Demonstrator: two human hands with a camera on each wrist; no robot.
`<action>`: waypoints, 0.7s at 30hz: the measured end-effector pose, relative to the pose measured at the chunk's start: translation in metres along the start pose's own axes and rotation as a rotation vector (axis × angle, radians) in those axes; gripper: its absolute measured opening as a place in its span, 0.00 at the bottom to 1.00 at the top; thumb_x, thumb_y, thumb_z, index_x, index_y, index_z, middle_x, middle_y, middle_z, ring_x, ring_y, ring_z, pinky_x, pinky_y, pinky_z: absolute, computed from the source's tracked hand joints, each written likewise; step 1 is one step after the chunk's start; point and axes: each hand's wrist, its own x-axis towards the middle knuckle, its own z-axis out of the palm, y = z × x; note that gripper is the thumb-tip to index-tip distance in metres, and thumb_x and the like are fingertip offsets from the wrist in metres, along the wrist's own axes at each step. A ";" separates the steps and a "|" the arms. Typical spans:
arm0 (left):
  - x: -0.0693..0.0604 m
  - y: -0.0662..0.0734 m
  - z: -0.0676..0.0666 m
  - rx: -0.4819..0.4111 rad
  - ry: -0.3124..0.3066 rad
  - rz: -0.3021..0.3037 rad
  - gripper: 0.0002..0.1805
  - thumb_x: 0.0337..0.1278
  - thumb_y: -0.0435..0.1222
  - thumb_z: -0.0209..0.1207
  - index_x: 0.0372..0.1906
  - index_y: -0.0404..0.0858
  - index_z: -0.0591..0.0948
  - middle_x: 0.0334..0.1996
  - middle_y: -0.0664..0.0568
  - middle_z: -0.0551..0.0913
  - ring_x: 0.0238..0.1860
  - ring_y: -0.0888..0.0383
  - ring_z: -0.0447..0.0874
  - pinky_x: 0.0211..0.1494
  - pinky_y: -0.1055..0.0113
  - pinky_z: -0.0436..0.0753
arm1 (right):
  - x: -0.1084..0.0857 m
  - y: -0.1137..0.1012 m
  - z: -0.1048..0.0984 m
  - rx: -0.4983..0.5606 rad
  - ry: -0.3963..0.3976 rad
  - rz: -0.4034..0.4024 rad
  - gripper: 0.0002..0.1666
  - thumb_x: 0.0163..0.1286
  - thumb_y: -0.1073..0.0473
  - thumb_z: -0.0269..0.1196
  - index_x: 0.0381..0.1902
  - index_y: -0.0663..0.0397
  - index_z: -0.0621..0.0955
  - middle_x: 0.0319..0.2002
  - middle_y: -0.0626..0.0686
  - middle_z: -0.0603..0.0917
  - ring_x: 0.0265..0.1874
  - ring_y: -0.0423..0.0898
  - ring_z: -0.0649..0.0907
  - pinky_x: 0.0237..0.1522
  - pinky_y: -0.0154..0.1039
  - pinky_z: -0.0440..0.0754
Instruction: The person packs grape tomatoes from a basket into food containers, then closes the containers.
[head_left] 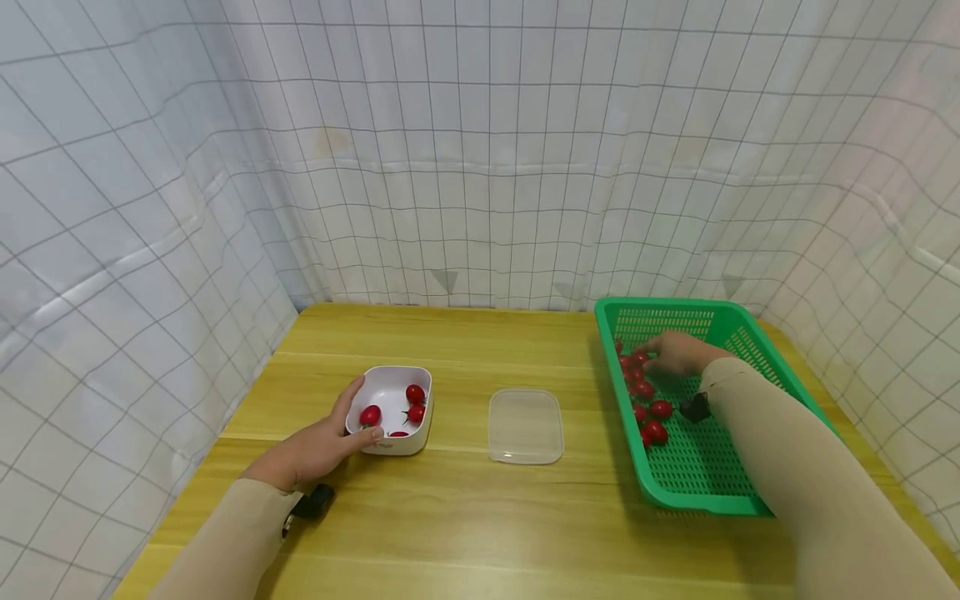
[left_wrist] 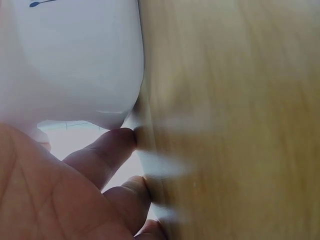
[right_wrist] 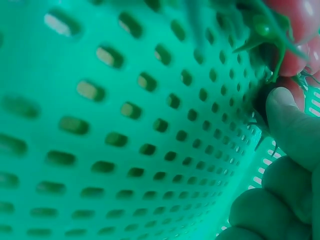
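At the left of the table, my left hand (head_left: 318,446) holds a small white square box (head_left: 405,445). Its thumb lies along the near side and its index finger along the left rim. Several red cherry tomatoes (head_left: 415,394) with green stems lie inside. Reaching into a green slotted basket (head_left: 638,468), my right hand (head_left: 678,354) is among the tomatoes along its left side. In the right wrist view its thumb presses against one cherry tomato (right_wrist: 296,91), gripping it; the fingertips behind are hidden. Other tomatoes (right_wrist: 295,20) crowd just above.
Between box and basket a translucent square lid (head_left: 525,427) lies flat on the wooden table (head_left: 480,525). More tomatoes (head_left: 655,432) lie in the basket's near left part. A white gridded curtain (head_left: 480,200) hangs behind the table and along both sides.
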 end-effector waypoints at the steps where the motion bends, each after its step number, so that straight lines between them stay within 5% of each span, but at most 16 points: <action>1: 0.000 0.000 0.000 0.000 0.001 0.000 0.57 0.74 0.60 0.56 0.86 0.47 0.29 0.80 0.24 0.53 0.78 0.26 0.59 0.77 0.30 0.62 | 0.000 -0.001 -0.001 -0.004 0.002 -0.002 0.28 0.78 0.57 0.62 0.71 0.62 0.77 0.68 0.70 0.79 0.69 0.73 0.75 0.65 0.67 0.77; 21: -0.002 0.001 0.000 0.032 0.004 -0.010 0.57 0.74 0.62 0.55 0.86 0.50 0.30 0.80 0.24 0.57 0.78 0.28 0.62 0.76 0.32 0.65 | 0.004 0.005 0.002 -0.027 0.017 -0.045 0.26 0.77 0.58 0.63 0.69 0.62 0.80 0.65 0.70 0.81 0.67 0.72 0.77 0.64 0.66 0.78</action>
